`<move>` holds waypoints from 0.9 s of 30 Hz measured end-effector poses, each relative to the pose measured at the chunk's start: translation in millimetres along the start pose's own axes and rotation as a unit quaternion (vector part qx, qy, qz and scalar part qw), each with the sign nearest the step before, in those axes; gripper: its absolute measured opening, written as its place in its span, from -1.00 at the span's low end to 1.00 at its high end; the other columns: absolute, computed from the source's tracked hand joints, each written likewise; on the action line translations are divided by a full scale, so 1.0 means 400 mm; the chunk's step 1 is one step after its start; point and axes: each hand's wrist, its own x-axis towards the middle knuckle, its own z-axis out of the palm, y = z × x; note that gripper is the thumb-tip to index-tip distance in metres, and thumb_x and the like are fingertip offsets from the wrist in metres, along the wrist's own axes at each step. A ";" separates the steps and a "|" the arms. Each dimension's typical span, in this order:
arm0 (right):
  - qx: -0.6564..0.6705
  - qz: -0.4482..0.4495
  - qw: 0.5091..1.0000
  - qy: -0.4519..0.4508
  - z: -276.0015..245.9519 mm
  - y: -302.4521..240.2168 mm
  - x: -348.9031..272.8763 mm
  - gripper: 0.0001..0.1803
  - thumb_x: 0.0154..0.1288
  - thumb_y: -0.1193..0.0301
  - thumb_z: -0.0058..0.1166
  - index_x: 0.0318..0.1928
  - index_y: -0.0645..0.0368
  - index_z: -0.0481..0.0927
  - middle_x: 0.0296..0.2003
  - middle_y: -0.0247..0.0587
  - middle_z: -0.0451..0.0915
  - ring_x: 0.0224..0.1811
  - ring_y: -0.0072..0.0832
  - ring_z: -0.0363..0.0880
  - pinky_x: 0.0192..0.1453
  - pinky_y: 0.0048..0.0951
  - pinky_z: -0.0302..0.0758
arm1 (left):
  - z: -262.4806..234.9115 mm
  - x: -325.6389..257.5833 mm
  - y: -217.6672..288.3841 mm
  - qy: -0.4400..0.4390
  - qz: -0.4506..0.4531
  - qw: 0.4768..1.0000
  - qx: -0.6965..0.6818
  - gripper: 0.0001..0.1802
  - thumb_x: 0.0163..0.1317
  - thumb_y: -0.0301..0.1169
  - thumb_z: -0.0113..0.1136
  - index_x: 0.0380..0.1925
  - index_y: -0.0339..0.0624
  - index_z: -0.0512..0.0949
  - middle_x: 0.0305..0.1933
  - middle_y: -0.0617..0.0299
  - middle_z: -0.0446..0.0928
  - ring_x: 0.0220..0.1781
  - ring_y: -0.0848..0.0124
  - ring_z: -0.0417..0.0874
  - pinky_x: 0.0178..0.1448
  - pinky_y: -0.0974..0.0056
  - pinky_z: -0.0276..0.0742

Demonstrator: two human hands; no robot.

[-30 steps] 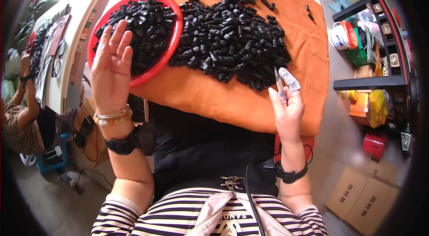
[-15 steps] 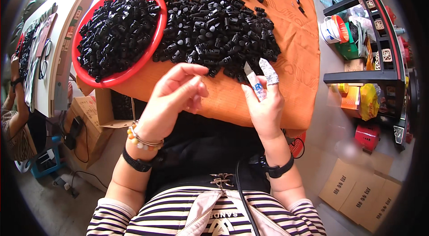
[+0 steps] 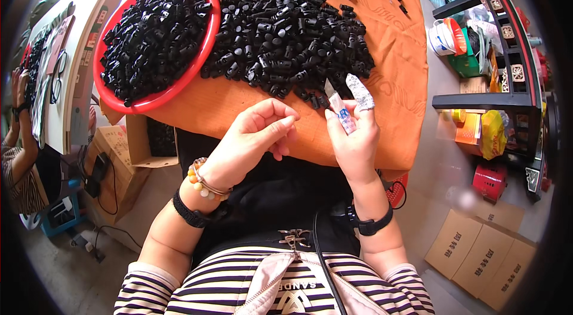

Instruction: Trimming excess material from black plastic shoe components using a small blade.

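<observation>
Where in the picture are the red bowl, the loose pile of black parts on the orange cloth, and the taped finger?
red bowl [image 3: 106, 95], head view, on its bare lower rim.
pile of black parts [image 3: 286, 34], head view, middle of the heap.
taped finger [image 3: 360, 92], head view, on the wrapped fingertip of the right hand.

One head-worn fisheye view looks steeply down, close over the orange table [image 3: 388, 76].

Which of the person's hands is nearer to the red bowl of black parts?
Left. The left hand hovers just below and to the right of the red bowl, over the orange cloth. The right hand is farther right, below the loose pile of black parts.
</observation>
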 end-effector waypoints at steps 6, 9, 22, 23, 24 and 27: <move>0.161 0.003 0.984 -0.072 0.005 -0.080 -0.021 -0.42 0.17 0.66 0.03 0.21 0.31 0.21 -0.29 -0.23 0.51 -0.33 -0.66 0.52 -0.25 -0.65 0.47 | 0.024 0.008 -0.008 0.014 0.003 0.999 -0.040 -0.75 0.35 -0.32 -0.07 -0.01 -0.13 0.35 -0.30 0.33 0.49 -0.38 0.61 0.50 -0.34 0.51 0.42; 0.212 0.001 0.973 -0.094 0.017 -0.113 -0.027 -0.43 0.18 0.67 0.00 0.22 0.32 0.19 -0.29 -0.21 0.53 -0.36 -0.64 0.55 -0.27 -0.63 0.51 | 0.021 0.010 -0.015 -0.026 0.011 0.993 -0.118 -0.76 0.37 -0.31 -0.11 -0.03 -0.12 0.33 -0.31 0.33 0.48 -0.34 0.60 0.51 -0.33 0.50 0.42; 0.211 0.008 0.969 -0.127 0.021 -0.124 -0.044 -0.46 0.18 0.44 0.19 0.14 0.33 0.33 -0.55 -0.47 0.38 -0.55 -0.82 0.28 -0.47 -0.78 0.25 | -0.010 -0.010 0.015 -0.069 0.032 0.962 -0.263 -0.78 0.39 -0.26 -0.16 -0.09 -0.10 0.36 -0.45 0.36 0.40 -0.59 0.64 0.29 -0.54 0.53 0.17; 0.197 0.020 0.970 -0.140 0.017 -0.128 -0.046 -0.48 0.17 0.46 0.18 0.13 0.32 0.34 -0.54 -0.45 0.41 -0.54 -0.82 0.30 -0.46 -0.76 0.29 | -0.010 -0.011 0.012 -0.067 0.032 0.962 -0.263 -0.78 0.39 -0.26 -0.16 -0.09 -0.10 0.36 -0.45 0.36 0.40 -0.59 0.64 0.29 -0.54 0.53 0.17; 0.197 0.020 0.970 -0.139 0.020 -0.127 -0.048 -0.48 0.17 0.46 0.18 0.13 0.32 0.34 -0.54 -0.45 0.41 -0.54 -0.82 0.30 -0.46 -0.76 0.29 | -0.009 -0.011 0.009 -0.069 0.030 0.961 -0.268 -0.79 0.39 -0.26 -0.16 -0.11 -0.08 0.36 -0.47 0.38 0.39 -0.59 0.65 0.27 -0.53 0.53 0.14; 0.207 0.010 0.968 -0.139 0.025 -0.125 -0.052 -0.49 0.17 0.46 0.18 0.11 0.33 0.35 -0.53 -0.43 0.44 -0.52 -0.82 0.33 -0.44 -0.75 0.34 | 0.001 -0.014 0.012 -0.062 0.021 0.961 -0.268 -0.82 0.39 -0.25 -0.14 -0.14 -0.04 0.35 -0.49 0.39 0.38 -0.58 0.66 0.26 -0.53 0.53 0.10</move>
